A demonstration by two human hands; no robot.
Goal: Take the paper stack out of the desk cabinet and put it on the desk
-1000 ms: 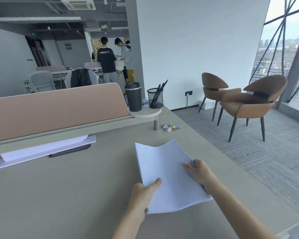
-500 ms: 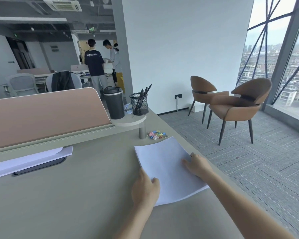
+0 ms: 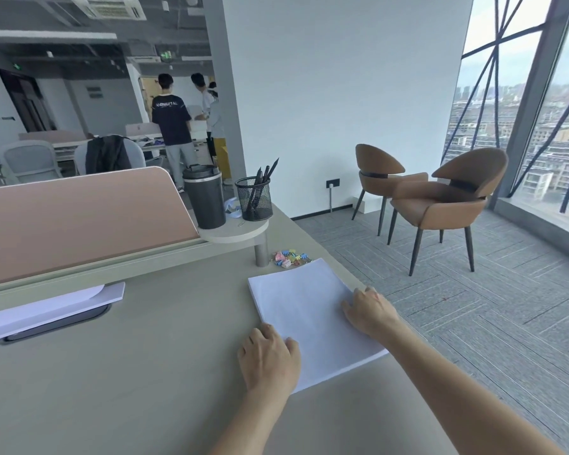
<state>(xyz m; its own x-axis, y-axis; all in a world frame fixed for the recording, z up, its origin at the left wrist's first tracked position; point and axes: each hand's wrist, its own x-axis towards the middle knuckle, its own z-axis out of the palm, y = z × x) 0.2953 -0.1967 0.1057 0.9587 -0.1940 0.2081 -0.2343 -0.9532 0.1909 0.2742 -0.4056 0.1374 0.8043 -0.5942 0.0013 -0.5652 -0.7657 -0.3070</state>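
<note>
The white paper stack [image 3: 306,310] lies flat on the beige desk [image 3: 145,372], near its right edge. My left hand [image 3: 270,359] rests palm down at the stack's near left corner, with the thumb on the paper and the fingers on the desk beside it. My right hand [image 3: 372,311] lies on the stack's right edge with its fingers spread on the top sheet. Neither hand curls around the paper. The desk cabinet is out of view.
Coloured binder clips [image 3: 291,257] lie just beyond the stack. A raised shelf carries a dark tumbler [image 3: 205,196] and a mesh pen cup [image 3: 254,198] beside a pink partition [image 3: 79,218]. More white sheets [image 3: 46,307] sit at the left. Two brown chairs [image 3: 440,198] stand right of the desk.
The stack was held bowed in both hands with thumbs on top; it now lies flat on the desk. Both hands have turned palm down onto it. The view swung right.
</note>
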